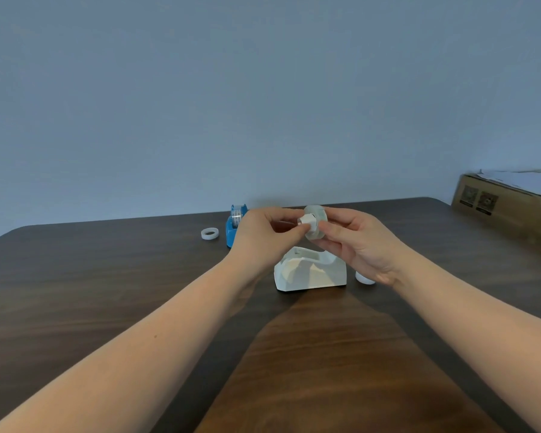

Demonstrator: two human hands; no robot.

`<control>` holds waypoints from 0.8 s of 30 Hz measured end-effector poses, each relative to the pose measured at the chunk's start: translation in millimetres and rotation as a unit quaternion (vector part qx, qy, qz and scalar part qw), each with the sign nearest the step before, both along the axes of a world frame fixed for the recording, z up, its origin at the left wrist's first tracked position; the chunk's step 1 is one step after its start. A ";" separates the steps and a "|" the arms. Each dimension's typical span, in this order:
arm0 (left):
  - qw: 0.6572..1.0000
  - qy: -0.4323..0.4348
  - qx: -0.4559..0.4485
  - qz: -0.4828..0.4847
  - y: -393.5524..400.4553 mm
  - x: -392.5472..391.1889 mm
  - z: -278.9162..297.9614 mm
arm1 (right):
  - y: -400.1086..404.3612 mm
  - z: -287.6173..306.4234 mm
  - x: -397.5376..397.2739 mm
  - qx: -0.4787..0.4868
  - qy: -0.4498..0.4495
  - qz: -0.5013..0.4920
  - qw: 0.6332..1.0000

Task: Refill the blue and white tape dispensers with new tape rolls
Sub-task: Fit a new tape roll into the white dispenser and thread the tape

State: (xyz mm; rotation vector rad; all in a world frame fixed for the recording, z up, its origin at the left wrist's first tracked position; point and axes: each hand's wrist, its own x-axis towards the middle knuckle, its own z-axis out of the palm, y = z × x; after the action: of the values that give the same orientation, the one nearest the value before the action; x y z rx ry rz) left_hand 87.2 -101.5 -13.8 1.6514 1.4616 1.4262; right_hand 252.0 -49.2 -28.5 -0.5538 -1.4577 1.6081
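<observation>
Head view is showing a person working with two bare hands above a dark brown wooden counter (107, 292). The right hand (353, 242) is holding a new roll of clear tape (317, 221) by its rim, and the left hand (264, 232) is pinching a small white plastic hub (306, 225) at the centre hole of this roll. I am judging that the person is fitting the hub into the roll, so the step in hand is preparing the roll for the white plastic tape dispenser (310, 271), which is standing open and without roll on the counter, just below the hands. The blue plastic tape dispenser (233, 228) is standing behind the left hand and is already carrying a roll, so this half seems done. A thin white empty core ring (209, 233) is lying near it on the left, and a small white object (364, 278), partly hidden under the right wrist, is lying beside the white dispenser. Next move is calling for pushing the hub fully in and straight, then lowering it into the slots of the white dispenser. Behind the counter a plain grey-blue wall (263, 89) is rising, and a brown cardboard box (506, 204) is resting at the far right.
</observation>
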 end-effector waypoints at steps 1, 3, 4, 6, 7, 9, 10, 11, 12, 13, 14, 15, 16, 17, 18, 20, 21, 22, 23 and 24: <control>1.000 0.008 0.008 0.007 -0.7 0.4 -0.9 | -1.2 -0.6 -1.7 0.001 0.002 0.000 1.000; 0.999 0.028 0.029 0.028 -1.1 1.8 -3.1 | -3.6 -2.0 -5.2 0.007 0.004 -0.008 1.000; 0.998 0.041 0.038 0.039 -1.1 2.5 -3.9 | -4.7 -3.0 -7.0 0.010 0.004 -0.015 1.000; 0.996 0.055 0.047 0.057 -1.2 4.1 -5.2 | -6.1 -5.5 -10.6 0.014 0.010 -0.028 0.999; 0.995 0.055 0.048 0.062 -0.8 4.8 -6.0 | -6.5 -6.9 -11.9 0.016 0.014 -0.032 0.999; 0.995 0.050 0.048 0.070 -0.6 5.6 -7.3 | -6.6 -8.3 -12.7 0.014 0.021 -0.034 0.999; 0.995 0.047 0.046 0.073 -0.9 5.8 -8.0 | -6.7 -8.7 -12.4 0.013 0.021 -0.030 0.999; 0.995 0.043 0.044 0.075 -1.1 5.9 -9.1 | -6.6 -8.7 -11.6 0.012 0.017 -0.025 0.999; 0.996 0.035 0.041 0.074 -1.3 5.6 -9.9 | -6.4 -8.5 -10.6 0.012 0.010 -0.019 1.000; 0.997 0.023 0.038 0.070 -1.7 5.5 -10.2 | -5.8 -8.2 -9.4 0.009 0.003 -0.010 1.000; 0.997 0.008 0.038 0.064 -2.5 5.3 -9.8 | -5.4 -7.7 -7.8 0.004 -0.002 0.000 1.000; 0.997 -0.006 0.040 0.059 -1.9 4.9 -9.5 | -4.7 -7.1 -6.3 0.000 -0.007 0.010 1.000; 0.998 -0.017 0.040 0.051 -1.3 4.2 -9.2 | -4.0 -6.3 -4.4 0.001 -0.015 0.018 1.000; 0.999 -0.023 0.030 0.039 0.6 2.8 -9.7 | -3.7 -5.1 -2.6 0.007 -0.026 0.021 0.999; 0.999 -0.024 0.012 0.020 2.2 1.2 -10.2 | -3.6 -3.4 -0.9 0.015 -0.039 0.021 0.999; 0.999 -0.024 -0.025 -0.027 5.4 -2.3 -10.9 | -3.6 0.0 1.5 0.027 -0.063 0.013 0.998; 0.998 -0.031 -0.033 -0.048 6.2 -4.1 -11.1 | -3.1 1.6 2.4 0.030 -0.068 0.004 0.997; 0.997 -0.037 -0.036 -0.058 6.1 -5.5 -10.5 | -2.5 2.5 3.7 0.027 -0.066 -0.006 0.997; 0.997 -0.039 -0.035 -0.059 6.2 -6.1 -9.8 | -1.6 3.3 4.9 0.020 -0.061 -0.020 0.998; 0.997 -0.037 -0.031 -0.053 6.7 -6.4 -9.7 | -0.6 3.6 6.2 0.012 -0.056 -0.035 0.998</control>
State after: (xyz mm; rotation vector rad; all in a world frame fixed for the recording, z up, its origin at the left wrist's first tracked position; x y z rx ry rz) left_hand 80.8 -94.8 -23.4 1.5958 1.3444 1.3557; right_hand 258.3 -49.8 -24.9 -0.6821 -1.5219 1.5241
